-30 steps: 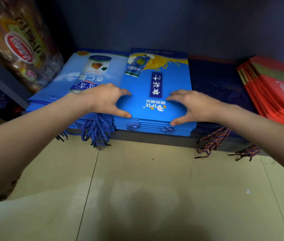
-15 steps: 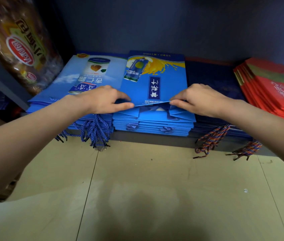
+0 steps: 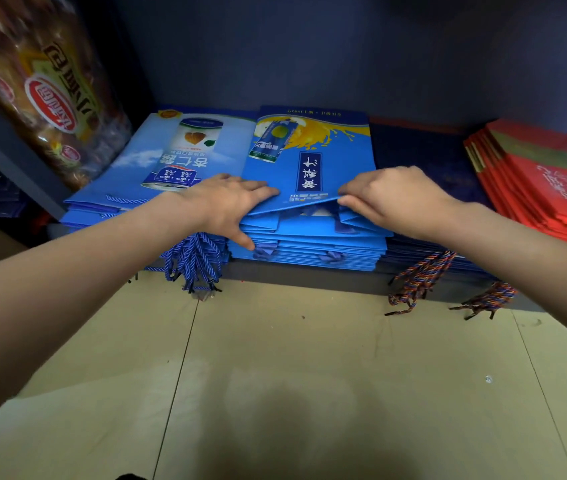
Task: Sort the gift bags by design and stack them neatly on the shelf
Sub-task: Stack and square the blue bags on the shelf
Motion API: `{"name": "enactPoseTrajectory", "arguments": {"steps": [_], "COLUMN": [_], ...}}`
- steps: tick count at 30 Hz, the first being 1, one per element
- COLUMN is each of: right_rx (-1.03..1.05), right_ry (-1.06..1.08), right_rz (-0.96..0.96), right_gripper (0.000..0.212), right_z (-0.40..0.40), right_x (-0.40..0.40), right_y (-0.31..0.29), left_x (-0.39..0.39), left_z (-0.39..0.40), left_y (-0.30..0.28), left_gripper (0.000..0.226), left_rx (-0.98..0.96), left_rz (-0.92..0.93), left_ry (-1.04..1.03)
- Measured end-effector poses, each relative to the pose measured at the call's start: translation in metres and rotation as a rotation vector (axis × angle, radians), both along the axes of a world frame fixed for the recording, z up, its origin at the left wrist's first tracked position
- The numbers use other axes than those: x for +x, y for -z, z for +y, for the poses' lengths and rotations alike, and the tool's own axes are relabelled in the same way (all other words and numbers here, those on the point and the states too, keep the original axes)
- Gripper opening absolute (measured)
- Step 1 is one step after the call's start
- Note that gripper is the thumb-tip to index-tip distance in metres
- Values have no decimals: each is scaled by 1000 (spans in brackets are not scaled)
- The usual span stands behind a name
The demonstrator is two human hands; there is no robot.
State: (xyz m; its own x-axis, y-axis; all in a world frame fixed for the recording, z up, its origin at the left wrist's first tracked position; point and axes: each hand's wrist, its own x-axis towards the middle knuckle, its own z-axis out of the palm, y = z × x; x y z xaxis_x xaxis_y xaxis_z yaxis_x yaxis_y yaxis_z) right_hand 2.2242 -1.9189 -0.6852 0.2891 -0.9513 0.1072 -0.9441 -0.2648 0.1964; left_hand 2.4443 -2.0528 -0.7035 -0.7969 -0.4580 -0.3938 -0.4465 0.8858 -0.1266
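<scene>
On the low dark shelf (image 3: 310,273), four stacks of flat gift bags lie side by side: pale blue stack (image 3: 143,174), bright blue stack (image 3: 310,244), navy stack (image 3: 424,157), red stack (image 3: 545,188). Both hands work the bright blue stack's near edge: the left hand (image 3: 226,206) grips its corner, thumb under several bags, and the right hand (image 3: 393,199) pinches the lifted top bag (image 3: 341,161).

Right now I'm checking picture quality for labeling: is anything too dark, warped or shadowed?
Head view: sharp on the top blue bag; the dark bags and shelf back are dim; wide-angle bending stretches both forearms; a soft shadow falls on the floor.
</scene>
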Motion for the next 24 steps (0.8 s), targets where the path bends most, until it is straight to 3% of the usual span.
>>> {"name": "enactPoseTrajectory", "arguments": {"steps": [5, 11, 16, 19, 21, 24], "right_rx": [98, 24, 0, 69, -7, -312], "right_ry": [-13, -25, -12, 63, 69, -65], "right_rz": [6, -90, -122, -170, -192, -188], "right_gripper": [53, 51, 51, 68, 69, 40], "right_z": [13, 12, 11, 4, -3, -11], "right_x": [5, 4, 12, 33, 56, 81], "right_y": [21, 16, 8, 9, 13, 21], "left_x": [-1, 5, 9, 13, 14, 15], "left_z": [1, -8, -8, -7, -4, -4], "left_y": [4, -10, -14, -15, -19, -27], "left_gripper": [101, 88, 72, 63, 57, 46], "left_rx": [-44, 86, 0, -26, -16, 34], "left_rz": [-22, 96, 141, 174, 234, 367], "left_ry": [-3, -43, -19, -1, -9, 21]}}
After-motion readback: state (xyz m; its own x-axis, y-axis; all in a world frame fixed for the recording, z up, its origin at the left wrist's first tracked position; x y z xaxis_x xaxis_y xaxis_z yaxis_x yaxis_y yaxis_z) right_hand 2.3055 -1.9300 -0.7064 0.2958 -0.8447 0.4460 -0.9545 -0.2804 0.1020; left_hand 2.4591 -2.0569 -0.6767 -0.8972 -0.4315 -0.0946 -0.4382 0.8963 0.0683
